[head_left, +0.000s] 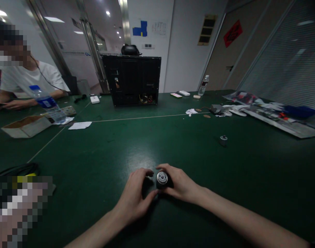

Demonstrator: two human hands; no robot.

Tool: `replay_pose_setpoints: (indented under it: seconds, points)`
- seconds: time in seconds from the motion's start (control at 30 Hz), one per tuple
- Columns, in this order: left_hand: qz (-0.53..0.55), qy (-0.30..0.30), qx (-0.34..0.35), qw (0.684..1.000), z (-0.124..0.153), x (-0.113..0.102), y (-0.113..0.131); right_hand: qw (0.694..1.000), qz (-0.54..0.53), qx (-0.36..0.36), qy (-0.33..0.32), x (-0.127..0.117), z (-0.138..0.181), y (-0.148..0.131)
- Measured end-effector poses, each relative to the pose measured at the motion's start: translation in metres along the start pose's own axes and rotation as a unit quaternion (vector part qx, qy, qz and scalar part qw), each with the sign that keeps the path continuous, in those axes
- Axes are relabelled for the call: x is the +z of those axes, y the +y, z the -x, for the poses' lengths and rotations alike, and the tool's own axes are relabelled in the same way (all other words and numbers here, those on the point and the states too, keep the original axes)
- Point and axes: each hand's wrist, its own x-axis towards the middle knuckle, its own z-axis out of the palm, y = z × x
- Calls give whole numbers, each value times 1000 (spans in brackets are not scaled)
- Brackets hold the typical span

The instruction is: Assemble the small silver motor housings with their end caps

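A short black cylinder with a ringed silver top, motor-like in look (162,177), stands upright on the green table in front of me. My right hand (181,184) is wrapped around its right side, thumb low at the front and fingers behind, so part of the black wall is hidden. My left hand (135,193) curves beside it on the left, thumb and fingers apart with a gap between. That thumb's tip comes close to the cylinder's base; I cannot tell if they touch. Farther off to the right stands a small silver cylindrical part (223,140) with a stub on top.
Across the green table (116,144) stands a black panel (136,79) with exposed wires. On the left are a water bottle (50,105), an open box (28,127), coiled cable (18,168) and a seated person (35,81). A cluttered tray (283,120) lies at right.
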Motion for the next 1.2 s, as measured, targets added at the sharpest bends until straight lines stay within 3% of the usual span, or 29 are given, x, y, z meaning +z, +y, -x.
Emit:
replay_pose_setpoints:
  seconds: [0.4, 0.9, 1.2]
  points:
    - [-32, -74, 75, 994, -1, -8, 10, 1000, -16, -6, 3, 4, 0, 1]
    - [-15, -24, 83, 996, 2, -5, 6, 999, -20, -26, -2, 4, 2, 1]
    - [28, 4, 66, 997, -1, -2, 2, 995, -89, -9, -39, 5, 3, -10]
